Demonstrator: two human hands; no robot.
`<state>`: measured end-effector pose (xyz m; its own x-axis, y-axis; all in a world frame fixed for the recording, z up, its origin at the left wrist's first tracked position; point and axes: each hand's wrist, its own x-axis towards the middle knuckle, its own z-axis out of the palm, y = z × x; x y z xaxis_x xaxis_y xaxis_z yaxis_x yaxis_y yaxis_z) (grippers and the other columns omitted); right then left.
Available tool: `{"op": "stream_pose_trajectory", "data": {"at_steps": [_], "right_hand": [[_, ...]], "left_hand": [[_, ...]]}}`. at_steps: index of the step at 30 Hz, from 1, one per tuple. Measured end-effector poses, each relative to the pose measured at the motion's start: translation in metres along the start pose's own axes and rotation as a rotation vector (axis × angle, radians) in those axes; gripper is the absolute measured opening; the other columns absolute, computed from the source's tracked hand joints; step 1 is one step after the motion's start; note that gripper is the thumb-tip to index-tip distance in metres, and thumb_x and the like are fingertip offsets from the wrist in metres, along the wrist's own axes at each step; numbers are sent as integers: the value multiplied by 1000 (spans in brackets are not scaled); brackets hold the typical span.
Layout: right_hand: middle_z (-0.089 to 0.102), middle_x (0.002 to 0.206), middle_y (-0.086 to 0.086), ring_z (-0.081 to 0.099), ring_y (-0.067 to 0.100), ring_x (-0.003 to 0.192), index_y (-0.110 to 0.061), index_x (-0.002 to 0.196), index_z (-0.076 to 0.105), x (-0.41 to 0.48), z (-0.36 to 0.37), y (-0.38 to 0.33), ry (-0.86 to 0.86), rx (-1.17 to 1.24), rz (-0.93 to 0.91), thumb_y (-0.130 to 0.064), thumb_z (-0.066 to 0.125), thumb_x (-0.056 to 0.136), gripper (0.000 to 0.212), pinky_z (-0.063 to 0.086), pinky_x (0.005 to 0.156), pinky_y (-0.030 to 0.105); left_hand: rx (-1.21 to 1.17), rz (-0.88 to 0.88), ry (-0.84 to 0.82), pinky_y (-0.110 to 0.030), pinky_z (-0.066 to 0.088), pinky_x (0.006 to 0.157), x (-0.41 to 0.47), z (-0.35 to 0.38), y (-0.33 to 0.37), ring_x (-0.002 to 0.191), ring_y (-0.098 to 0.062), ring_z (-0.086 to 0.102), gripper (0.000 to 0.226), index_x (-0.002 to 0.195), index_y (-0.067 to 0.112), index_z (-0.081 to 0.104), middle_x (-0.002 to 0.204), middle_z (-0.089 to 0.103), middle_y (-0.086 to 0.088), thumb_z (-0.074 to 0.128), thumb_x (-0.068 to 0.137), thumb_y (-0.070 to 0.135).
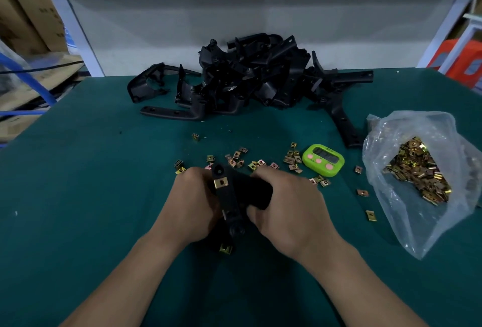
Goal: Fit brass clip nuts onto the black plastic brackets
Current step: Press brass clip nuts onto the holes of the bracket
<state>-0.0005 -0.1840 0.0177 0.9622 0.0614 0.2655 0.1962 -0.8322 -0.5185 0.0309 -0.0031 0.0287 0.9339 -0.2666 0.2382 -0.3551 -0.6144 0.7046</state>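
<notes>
table [78, 196]: the green mat looks smooth, so a dropped nut may bounce or slide away from the near centre where the work goes on.
bracket pile [250, 76]: heaped loosely at the far centre; pulling one out carelessly could bring down others, likely onto the nuts in front.
bag [391, 128]: lies open at the right with a heap of brass nuts inside; a knock from the right forearm could spill them.
left hand [190, 204]: grips the left side of the held bracket, fingers curled round it; if the grip slackens while a nut is pushed, the part may twist.
right hand [289, 209]: wraps the bracket's right side, fingertips hidden, so I cannot tell whether it also holds a nut; a pinch on a sharp clip edge is possible.
held bracket [229, 196]: off the table at the near centre, between both hands; hard sideways force could bend a tab.
timer [323, 160]: sits just right of the scattered nuts and could be nudged.
loose clip nuts [237, 157]: strewn just beyond the hands, facing every way; one picked up reversed would not slide on.
fitted clip nut [221, 183]: on the bracket's upper arm; if not fully home, its hole may miss the bracket's.
lower clip nut [225, 248]: at the bracket's near end, partly hidden, seating unclear.
</notes>
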Motion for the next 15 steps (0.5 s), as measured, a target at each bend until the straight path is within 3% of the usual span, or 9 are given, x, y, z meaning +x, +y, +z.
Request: {"op": "stream_pose_trajectory", "data": {"at_steps": [3, 7, 15], "right_hand": [[62, 76, -19, 57, 9, 72, -36, 96, 59, 0, 0, 0, 22, 33, -7, -34, 78, 73, 30, 46, 62, 30], [66, 80, -18, 63, 10, 77, -37, 102, 60, 1, 0, -1, 83, 59, -6, -32, 78, 73, 34, 53, 67, 34], [67, 84, -19, 62, 9, 80, -39, 105, 56, 2, 1, 2, 47, 45, -3, -37, 78, 76, 37, 53, 69, 35]], "left_hand": [[-65, 0, -48, -7, 34, 46, 1, 0, -1, 49, 11, 41, 57, 49, 45, 62, 45, 51, 21, 83, 76, 0], [-100, 9, -37, -4, 30, 43, 1, 1, 4, 43, 15, 36, 63, 47, 47, 61, 40, 46, 22, 81, 77, -5], [-53, -40, -60, -6, 31, 42, 1, -3, 4, 39, 5, 42, 62, 47, 47, 61, 40, 49, 21, 82, 78, -2]]}}
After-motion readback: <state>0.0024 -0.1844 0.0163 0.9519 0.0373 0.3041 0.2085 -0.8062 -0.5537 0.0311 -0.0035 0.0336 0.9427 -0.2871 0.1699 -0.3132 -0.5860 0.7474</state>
